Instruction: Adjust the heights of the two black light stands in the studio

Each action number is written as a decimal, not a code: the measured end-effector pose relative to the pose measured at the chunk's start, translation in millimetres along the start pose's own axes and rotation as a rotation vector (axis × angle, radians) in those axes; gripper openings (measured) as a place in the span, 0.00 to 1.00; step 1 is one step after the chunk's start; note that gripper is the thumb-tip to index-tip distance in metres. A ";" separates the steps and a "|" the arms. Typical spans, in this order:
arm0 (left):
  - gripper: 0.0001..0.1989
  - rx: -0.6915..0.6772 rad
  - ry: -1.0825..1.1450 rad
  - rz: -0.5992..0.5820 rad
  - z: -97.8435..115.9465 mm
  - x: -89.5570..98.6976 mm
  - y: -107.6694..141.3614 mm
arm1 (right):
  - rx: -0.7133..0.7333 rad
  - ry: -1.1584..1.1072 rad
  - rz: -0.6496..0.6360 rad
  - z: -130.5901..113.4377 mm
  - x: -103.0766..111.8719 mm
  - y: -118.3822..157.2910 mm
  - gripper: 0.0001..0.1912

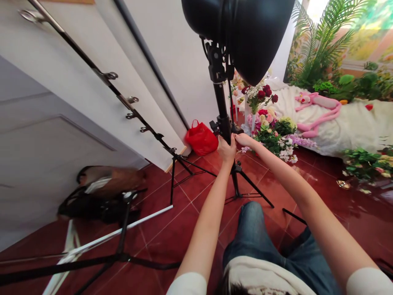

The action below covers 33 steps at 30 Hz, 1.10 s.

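No text, label or number can be read anywhere (all surfaces plain).

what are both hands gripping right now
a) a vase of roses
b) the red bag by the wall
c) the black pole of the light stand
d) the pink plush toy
c: the left hand and right hand both close around the black pole of the light stand, under the dark lamp head; the red bag and pink plush toy lie apart, untouched.
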<state>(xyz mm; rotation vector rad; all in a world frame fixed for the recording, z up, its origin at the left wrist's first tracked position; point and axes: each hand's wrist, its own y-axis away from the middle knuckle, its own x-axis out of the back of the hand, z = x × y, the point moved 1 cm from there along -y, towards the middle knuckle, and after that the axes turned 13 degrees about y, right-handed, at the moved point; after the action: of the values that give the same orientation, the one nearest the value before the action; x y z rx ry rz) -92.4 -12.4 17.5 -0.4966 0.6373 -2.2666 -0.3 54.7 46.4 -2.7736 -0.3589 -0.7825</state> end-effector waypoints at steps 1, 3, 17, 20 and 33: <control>0.25 0.005 0.008 0.011 -0.5 -1.0 0.7 | -0.016 -0.014 -0.031 1.7 -1.7 4.7 0.22; 0.24 0.018 0.028 0.040 -1.6 -3.5 2.5 | -0.033 -0.091 -0.034 4.1 -7.9 14.1 0.19; 0.22 0.042 0.082 0.092 -2.0 -6.6 7.1 | -0.145 -0.502 -0.187 9.6 10.2 32.7 0.04; 0.23 0.054 0.087 0.093 -3.4 -7.5 7.5 | -0.155 -0.279 -0.272 -5.1 29.0 21.5 0.09; 0.22 0.087 0.082 0.079 -1.3 -5.9 6.5 | -0.079 -0.199 0.241 -13.0 -10.9 34.2 0.07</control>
<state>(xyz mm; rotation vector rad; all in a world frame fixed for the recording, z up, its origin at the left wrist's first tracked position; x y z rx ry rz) -85.7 -11.7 11.8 -0.3320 0.5852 -2.2383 -5.4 16.8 45.9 -2.9034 -0.0254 -0.4758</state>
